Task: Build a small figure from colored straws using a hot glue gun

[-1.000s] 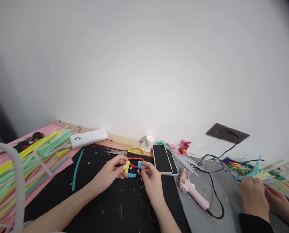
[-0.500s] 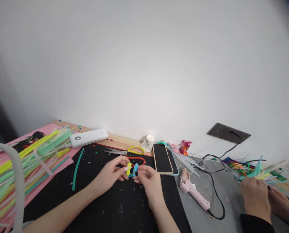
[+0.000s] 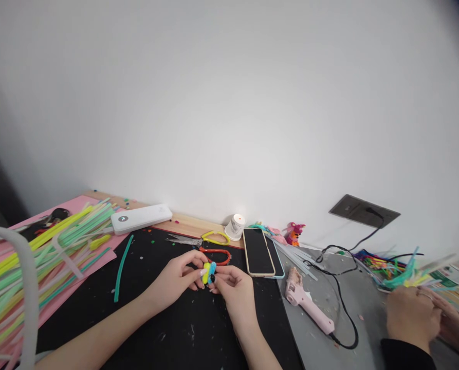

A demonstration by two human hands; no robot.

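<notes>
Two pieces have come together: the yellow straw piece (image 3: 205,273) and the blue straw piece (image 3: 213,267), held apart a second ago, now touch side by side above the black mat (image 3: 155,318), so the pair looks joined. The left hand (image 3: 177,278) and right hand (image 3: 233,291) meet fingertip to fingertip, left fingers pinched on the yellow, right on the blue, forearms angling in from below.

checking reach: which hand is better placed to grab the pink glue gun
Likely the right. The right hand lies nearer the pink glue gun; the left hand would have to cross over it. Both pinch the yellow and blue straw pieces.
</notes>
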